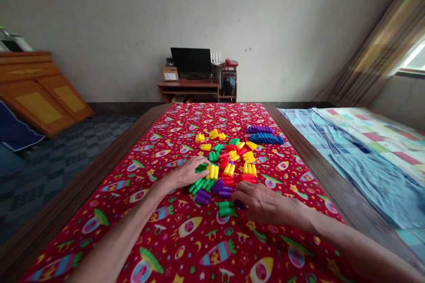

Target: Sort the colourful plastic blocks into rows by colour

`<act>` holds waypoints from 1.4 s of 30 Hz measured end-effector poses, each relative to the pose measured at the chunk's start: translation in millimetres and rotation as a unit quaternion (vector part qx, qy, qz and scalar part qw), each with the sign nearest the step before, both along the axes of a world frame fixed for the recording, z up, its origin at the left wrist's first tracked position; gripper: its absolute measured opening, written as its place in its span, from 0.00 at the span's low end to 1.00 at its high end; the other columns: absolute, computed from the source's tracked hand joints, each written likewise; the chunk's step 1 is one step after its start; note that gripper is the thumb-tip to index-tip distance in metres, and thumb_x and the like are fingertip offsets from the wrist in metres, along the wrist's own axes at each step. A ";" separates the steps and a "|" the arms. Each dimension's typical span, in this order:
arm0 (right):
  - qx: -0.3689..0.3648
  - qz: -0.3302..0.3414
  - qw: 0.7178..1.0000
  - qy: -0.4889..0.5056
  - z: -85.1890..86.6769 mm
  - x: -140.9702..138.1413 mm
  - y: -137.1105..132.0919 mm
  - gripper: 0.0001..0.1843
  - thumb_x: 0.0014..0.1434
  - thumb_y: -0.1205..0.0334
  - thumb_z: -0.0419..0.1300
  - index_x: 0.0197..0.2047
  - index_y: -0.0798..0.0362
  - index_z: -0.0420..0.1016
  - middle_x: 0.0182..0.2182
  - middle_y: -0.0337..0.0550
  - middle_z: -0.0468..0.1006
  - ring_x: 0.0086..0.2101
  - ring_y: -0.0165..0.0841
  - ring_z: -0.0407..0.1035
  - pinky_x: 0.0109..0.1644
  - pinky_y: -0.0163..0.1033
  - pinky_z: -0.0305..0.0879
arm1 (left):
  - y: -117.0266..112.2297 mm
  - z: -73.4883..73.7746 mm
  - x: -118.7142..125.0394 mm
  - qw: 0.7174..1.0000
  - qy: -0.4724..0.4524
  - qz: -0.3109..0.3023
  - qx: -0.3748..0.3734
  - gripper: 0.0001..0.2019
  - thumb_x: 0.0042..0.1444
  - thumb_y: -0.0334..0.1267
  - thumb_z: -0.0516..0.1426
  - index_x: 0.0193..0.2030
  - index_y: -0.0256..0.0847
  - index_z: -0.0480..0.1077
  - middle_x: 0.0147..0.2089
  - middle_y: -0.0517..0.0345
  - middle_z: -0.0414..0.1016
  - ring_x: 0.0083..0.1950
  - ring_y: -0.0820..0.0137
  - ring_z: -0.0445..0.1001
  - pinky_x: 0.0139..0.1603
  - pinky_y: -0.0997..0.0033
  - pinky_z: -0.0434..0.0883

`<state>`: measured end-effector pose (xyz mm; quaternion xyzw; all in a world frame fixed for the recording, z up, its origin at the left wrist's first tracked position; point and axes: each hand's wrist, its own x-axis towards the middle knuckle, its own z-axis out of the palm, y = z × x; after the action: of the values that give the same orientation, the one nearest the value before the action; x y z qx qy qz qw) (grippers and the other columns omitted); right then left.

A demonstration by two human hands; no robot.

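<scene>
A scattered pile of small plastic building blocks point(229, 161) in yellow, green, red and purple lies on a red rocket-patterned tablecloth point(186, 239). My left hand point(190, 171) rests at the pile's left side, fingers curled over a green block point(200, 168). My right hand point(262, 203) lies flat at the pile's near right edge, fingers stretched toward a purple block point(238, 204) and a green block point(226, 208). A joined row of blue blocks point(265, 138) and a purple row point(259, 129) sit at the far right.
The table's wooden edge point(79, 185) borders the cloth on both sides. A bed with a checked sheet point(365, 154) stands to the right. A desk with a monitor point(191, 62) is against the far wall, and an orange cabinet point(40, 93) stands at the left.
</scene>
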<state>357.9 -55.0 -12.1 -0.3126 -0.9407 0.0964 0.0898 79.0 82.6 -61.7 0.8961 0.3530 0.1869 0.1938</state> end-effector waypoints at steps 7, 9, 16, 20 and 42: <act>0.043 -0.078 0.975 0.203 6.3 24.7 21.1 0.08 0.62 0.72 0.52 0.43 0.54 0.69 0.36 0.44 0.74 0.33 0.29 0.68 0.35 0.33 0.62 | -4.9 20.1 -3.3 0.998 0.039 -0.002 -0.059 0.15 0.56 0.51 0.51 0.39 0.41 0.68 0.40 0.55 0.74 0.42 0.65 0.72 0.46 0.68 0.69; 0.110 -0.169 0.957 0.208 -1.4 40.5 30.5 0.07 0.62 0.70 0.52 0.41 0.54 0.69 0.34 0.44 0.73 0.31 0.29 0.68 0.33 0.33 0.61 | -5.6 24.2 -3.6 0.997 0.046 0.004 -0.061 0.16 0.56 0.53 0.51 0.35 0.41 0.67 0.35 0.57 0.73 0.37 0.67 0.71 0.40 0.69 0.68; 0.115 -0.437 0.891 -0.041 -37.0 84.6 55.9 0.08 0.63 0.63 0.55 0.44 0.55 0.71 0.39 0.51 0.75 0.32 0.35 0.69 0.29 0.35 0.53 | 10.1 15.9 -17.7 0.990 -0.032 0.029 -0.138 0.18 0.53 0.56 0.54 0.32 0.41 0.65 0.29 0.62 0.69 0.31 0.71 0.67 0.32 0.72 0.66; 0.077 -0.455 0.884 -0.075 -46.0 89.5 63.3 0.10 0.66 0.59 0.52 0.46 0.52 0.71 0.39 0.48 0.76 0.34 0.35 0.70 0.30 0.35 0.53 | 21.6 0.3 -23.0 0.967 -0.150 0.070 -0.193 0.19 0.50 0.55 0.58 0.34 0.40 0.65 0.33 0.58 0.74 0.35 0.67 0.74 0.35 0.69 0.70; 0.106 -0.398 0.910 -0.045 -2.6 54.2 102.6 0.16 0.65 0.65 0.48 0.41 0.54 0.77 0.37 0.49 0.79 0.33 0.32 0.70 0.30 0.34 0.51 | 18.3 -1.3 -21.0 0.951 -0.186 0.142 -0.201 0.23 0.48 0.58 0.56 0.39 0.39 0.69 0.30 0.57 0.75 0.31 0.66 0.74 0.31 0.69 0.69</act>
<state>412.1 47.6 -14.6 -0.6535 -0.7462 -0.0613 0.1110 58.0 100.9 -63.0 0.7284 0.4643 0.3012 0.4039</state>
